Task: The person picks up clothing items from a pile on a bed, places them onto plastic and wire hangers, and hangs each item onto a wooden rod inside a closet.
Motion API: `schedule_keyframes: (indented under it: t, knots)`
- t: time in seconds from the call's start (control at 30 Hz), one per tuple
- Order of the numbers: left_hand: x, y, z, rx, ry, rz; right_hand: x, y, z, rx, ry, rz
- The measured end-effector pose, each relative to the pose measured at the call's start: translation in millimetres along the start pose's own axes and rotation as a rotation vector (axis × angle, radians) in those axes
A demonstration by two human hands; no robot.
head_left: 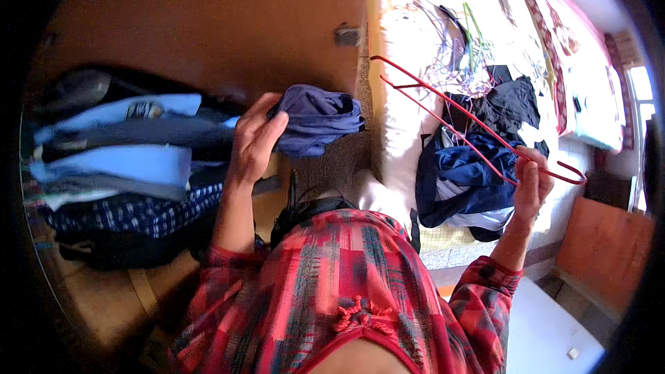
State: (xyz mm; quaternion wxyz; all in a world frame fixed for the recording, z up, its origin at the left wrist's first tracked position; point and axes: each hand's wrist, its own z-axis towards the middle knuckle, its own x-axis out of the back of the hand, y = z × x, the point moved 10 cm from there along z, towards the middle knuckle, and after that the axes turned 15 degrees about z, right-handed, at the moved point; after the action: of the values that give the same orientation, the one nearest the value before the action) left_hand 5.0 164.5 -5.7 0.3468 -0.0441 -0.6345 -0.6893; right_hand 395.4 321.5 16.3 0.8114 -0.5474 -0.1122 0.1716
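Note:
My left hand (255, 140) is closed on a bunched dark blue garment (315, 119), its thumb lying over the near side of the cloth. What kind of garment it is, the folds do not show. To the right, my right hand (532, 183) grips a red clothes hanger (457, 107) near its hook. The hanger points up and left over the bed, with nothing hung on it. Below it on the bed lies a pile of dark blue and black clothes (460, 173).
On the left, several shirts and other clothes (118, 166) hang in an open wardrobe, beside a brown door panel (208, 21). Loose coloured hangers (464, 48) lie tangled on the white bed (402, 111). A white tabletop (554, 332) stands at the lower right.

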Motion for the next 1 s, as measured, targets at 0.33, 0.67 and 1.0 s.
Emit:
schedule_keyframes:
  t: [0.33, 0.67, 1.0]
  knots:
    - [74, 29, -58, -0.239, 0.042, 0.116, -153, -144, 10, 0.290, -0.419, -0.300]
    - [81, 70, -91, -0.432, 0.106, 0.510, -256, -148, -4, 0.303, -0.759, -0.240]
    - [13, 49, -80, -0.152, -0.082, 0.336, -288, -58, -38, 0.098, -0.387, -0.225]
